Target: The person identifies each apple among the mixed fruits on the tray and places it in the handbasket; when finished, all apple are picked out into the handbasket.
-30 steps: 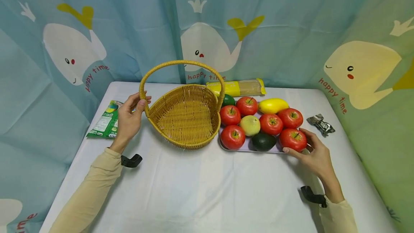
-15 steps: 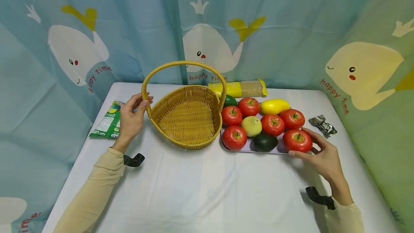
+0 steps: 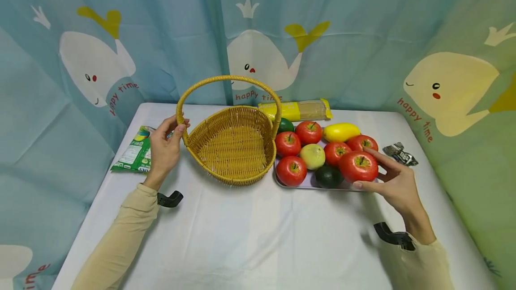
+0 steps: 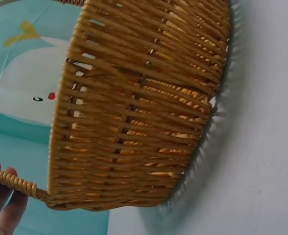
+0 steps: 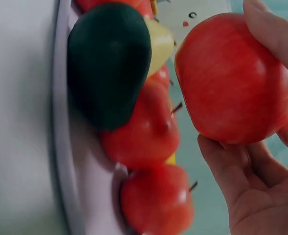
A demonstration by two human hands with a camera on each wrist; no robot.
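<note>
My left hand grips the left base of the handle on a golden wicker basket, which stands on the table with nothing inside. In the left wrist view, fingers curl at the handle beside the woven wall. My right hand holds a red apple between thumb and fingers, raised over the right front corner of a pale tray. The right wrist view shows this apple above the tray's other fruit. On the tray lie several more red apples, a dark avocado and a yellow-green round fruit.
A yellow mango-like fruit and a green fruit sit at the tray's back. Behind lies a yellow-wrapped noodle pack. A green snack bag is at the left, a dark foil packet at the right. A patterned curtain encloses the table.
My right hand has lifted the apple from the tray's front right corner and shifted it slightly left. My left hand stays on the basket handle.
</note>
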